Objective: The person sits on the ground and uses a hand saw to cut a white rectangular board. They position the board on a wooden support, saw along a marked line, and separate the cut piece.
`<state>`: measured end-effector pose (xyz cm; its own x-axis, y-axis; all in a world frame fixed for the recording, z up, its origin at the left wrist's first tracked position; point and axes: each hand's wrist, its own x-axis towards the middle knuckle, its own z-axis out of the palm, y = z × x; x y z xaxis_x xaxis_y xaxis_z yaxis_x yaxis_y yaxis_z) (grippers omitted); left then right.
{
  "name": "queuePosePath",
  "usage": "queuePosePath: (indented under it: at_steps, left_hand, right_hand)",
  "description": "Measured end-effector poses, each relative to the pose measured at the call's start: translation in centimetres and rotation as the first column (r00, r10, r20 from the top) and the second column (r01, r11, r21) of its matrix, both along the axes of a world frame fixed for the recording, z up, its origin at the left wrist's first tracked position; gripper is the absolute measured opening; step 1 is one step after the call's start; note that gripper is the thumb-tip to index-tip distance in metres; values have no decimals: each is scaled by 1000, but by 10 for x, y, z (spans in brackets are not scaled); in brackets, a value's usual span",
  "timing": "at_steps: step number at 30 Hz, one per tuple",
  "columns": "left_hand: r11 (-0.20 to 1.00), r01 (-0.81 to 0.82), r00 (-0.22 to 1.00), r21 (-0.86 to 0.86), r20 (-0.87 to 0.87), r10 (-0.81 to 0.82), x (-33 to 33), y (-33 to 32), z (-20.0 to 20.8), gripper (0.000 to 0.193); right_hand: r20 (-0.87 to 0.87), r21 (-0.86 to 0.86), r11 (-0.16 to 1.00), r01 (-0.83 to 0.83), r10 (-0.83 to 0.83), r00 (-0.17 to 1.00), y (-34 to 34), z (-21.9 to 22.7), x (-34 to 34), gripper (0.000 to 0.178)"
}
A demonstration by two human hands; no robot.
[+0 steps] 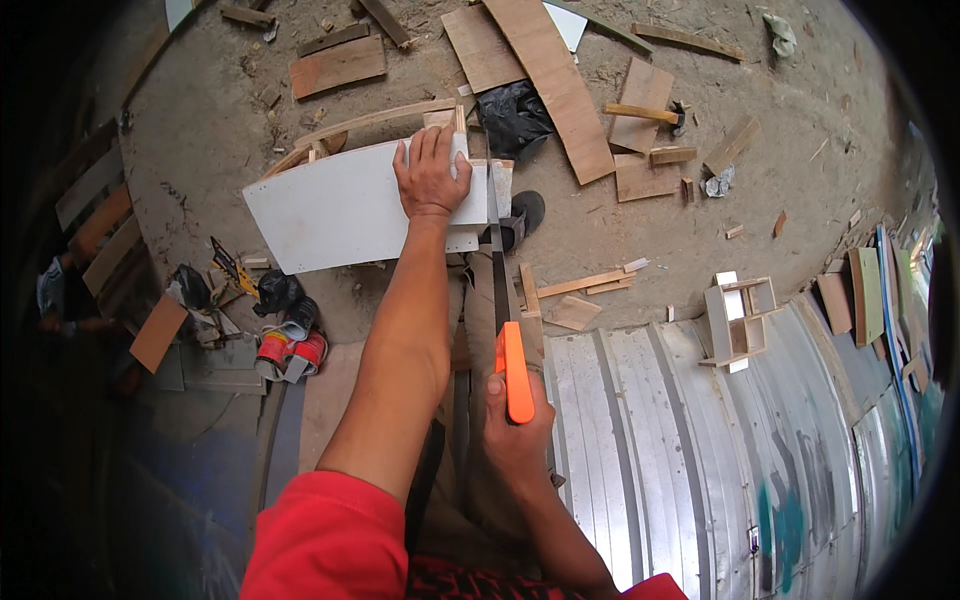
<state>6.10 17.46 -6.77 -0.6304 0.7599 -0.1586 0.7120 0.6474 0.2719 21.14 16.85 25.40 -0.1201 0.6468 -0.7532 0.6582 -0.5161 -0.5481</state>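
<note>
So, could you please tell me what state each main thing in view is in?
Left hand: open, palm down on the white board.
Right hand: closed around the saw.
Saw: held, blade across the board's right end.
White board: beneath the left hand; cut depth unclear.
Hammer: lying across a plank.
Black plastic: crumpled.
Small shelf unit: compartments open.

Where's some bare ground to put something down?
There's mostly bare dirt between the little shelf box and the brown boards under the hammer. Another patch, with bits scattered, lies left of the white board. It's crowded around the black plastic and by the saw in the right hand.
</note>
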Motion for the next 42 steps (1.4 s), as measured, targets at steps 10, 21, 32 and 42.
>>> queuePosePath:
  at_steps: [10,21,32,42]
  left_hand:
    - [1000,30,999,2,-25,-30,0,4,-3,49]
    - [1000,-3,1000,12,1,3,0,0,-2,49]
    - [999,33,999,-10,17,-33,7,-7,3,49]
    - [1000,-21,1000,-9,-20,21,-2,-2,-2,49]
  right_hand:
    - [-55,215,976,25,-13,998,50,-168,-55,25]
    - [17,97,995,-34,33,999,-40,-7,31,21]
    - [-83,268,963,36,-15,996,56,-180,-56,36]
    - [-24,84,996,11,-9,1000,-18,-28,13,27]
